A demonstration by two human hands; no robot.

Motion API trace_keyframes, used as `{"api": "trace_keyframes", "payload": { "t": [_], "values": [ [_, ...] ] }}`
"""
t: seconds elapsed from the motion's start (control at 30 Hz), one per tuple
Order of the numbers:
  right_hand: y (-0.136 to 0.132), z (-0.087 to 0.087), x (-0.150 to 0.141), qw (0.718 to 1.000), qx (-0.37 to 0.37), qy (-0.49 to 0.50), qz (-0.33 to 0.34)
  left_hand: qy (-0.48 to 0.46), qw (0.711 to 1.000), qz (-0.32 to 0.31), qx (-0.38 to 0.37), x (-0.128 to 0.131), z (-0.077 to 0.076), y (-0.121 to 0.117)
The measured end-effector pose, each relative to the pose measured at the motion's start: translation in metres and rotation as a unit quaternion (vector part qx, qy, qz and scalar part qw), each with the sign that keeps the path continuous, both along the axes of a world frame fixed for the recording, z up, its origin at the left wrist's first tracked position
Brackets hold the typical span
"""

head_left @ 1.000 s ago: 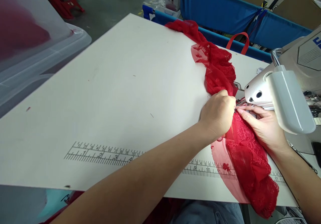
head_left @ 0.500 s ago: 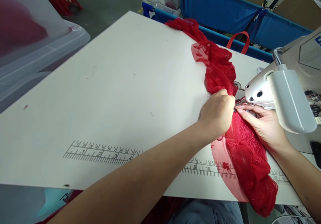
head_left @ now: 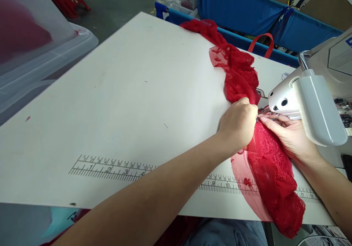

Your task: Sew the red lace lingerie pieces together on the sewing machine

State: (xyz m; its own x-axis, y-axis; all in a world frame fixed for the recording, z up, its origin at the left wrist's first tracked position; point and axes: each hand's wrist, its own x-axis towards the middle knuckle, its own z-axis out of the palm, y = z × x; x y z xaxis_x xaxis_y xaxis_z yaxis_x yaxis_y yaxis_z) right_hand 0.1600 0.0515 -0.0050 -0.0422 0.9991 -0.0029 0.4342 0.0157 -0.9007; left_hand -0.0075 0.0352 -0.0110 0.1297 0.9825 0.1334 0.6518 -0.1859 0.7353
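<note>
A long piece of sheer red lace fabric [head_left: 271,158] runs across the white table from the far edge, under my hands and over the near edge. My left hand [head_left: 238,123] is closed in a fist on the fabric, just left of the needle area. My right hand [head_left: 291,134] pinches the fabric between thumb and fingers, close under the head of a white sewing machine [head_left: 286,99]. The fingertips of both hands nearly meet there. The presser foot and needle are partly hidden by my fingers and the machine head.
A grey-white lamp [head_left: 320,110] hangs over my right hand. A printed ruler [head_left: 110,169] runs along the table's [head_left: 123,91] near side. Blue cloth bins [head_left: 236,9] stand beyond the far edge. A translucent plastic box [head_left: 49,55] is at the left, with a red stool [head_left: 67,0] behind it.
My right hand has shifted very slightly at the wrist beside the machine. The left hand and the red fabric look almost the same.
</note>
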Motion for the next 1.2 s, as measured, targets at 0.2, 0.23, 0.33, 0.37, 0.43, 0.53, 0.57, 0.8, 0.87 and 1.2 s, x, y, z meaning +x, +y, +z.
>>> {"api": "trace_keyframes", "payload": {
  "t": [0.2, 0.23, 0.33, 0.37, 0.43, 0.53, 0.57, 0.8, 0.87, 1.2],
  "values": [
    [-0.0017, -0.0019, 0.0023, 0.999, 0.014, -0.048, -0.008, -0.001, 1.000, 0.000, 0.007, 0.0003, -0.0016, -0.0002],
    [-0.0021, -0.0021, 0.0024, 0.999, 0.013, -0.048, -0.008, -0.001, 1.000, 0.000, 0.010, 0.0002, -0.0018, -0.0003],
    [-0.0029, -0.0019, 0.0015, 0.999, 0.011, -0.035, 0.000, -0.004, 1.000, 0.000, 0.011, 0.0001, -0.0020, -0.0006],
    [-0.0031, -0.0016, 0.0010, 0.999, 0.012, -0.031, 0.003, -0.005, 1.000, -0.001, 0.009, 0.0001, -0.0018, -0.0007],
    [-0.0035, -0.0014, 0.0004, 0.999, 0.014, -0.029, 0.004, -0.008, 1.000, 0.000, 0.007, 0.0002, -0.0015, -0.0009],
    [-0.0040, -0.0021, 0.0012, 0.999, 0.018, -0.034, 0.008, -0.010, 1.000, 0.002, 0.010, 0.0005, -0.0017, -0.0009],
    [-0.0042, -0.0025, 0.0019, 0.999, 0.019, -0.035, 0.010, -0.010, 1.000, 0.002, 0.011, 0.0007, -0.0020, -0.0009],
    [-0.0049, -0.0050, 0.0050, 0.999, 0.030, -0.036, 0.019, -0.012, 1.000, -0.001, 0.017, 0.0009, -0.0043, -0.0005],
    [-0.0049, -0.0051, 0.0047, 0.999, 0.033, -0.035, 0.019, -0.008, 1.000, -0.002, 0.021, 0.0007, -0.0040, -0.0005],
    [-0.0037, -0.0022, -0.0009, 0.998, 0.034, -0.044, 0.006, -0.013, 1.000, 0.001, 0.008, 0.0004, -0.0007, -0.0023]
  ]
}}
